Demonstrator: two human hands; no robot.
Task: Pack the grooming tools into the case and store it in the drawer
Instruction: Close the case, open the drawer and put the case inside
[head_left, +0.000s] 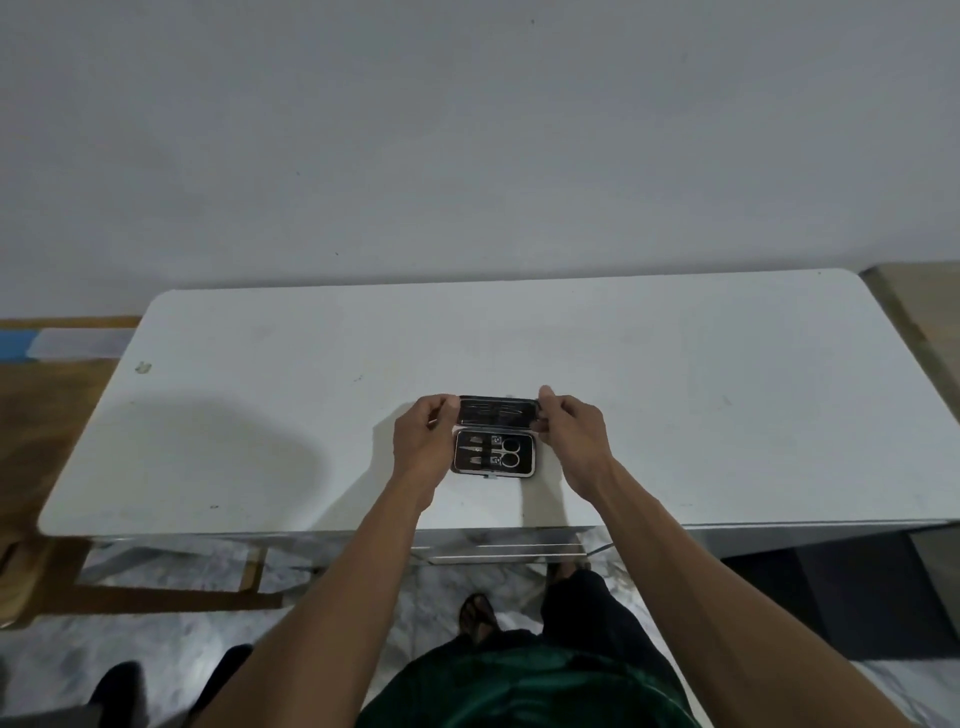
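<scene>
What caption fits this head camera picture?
Both hands, left hand and right hand, hold the lid of the open grooming case.

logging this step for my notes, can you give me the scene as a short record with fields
surface: white table
case: case open, base flat on table near the front edge
lid: lid raised at the far side
tools: scissors and other small metal tools strapped in the base
left hand: left hand pinching the lid's left end
right hand: right hand pinching the lid's right end
drawer: not clearly identifiable
</scene>
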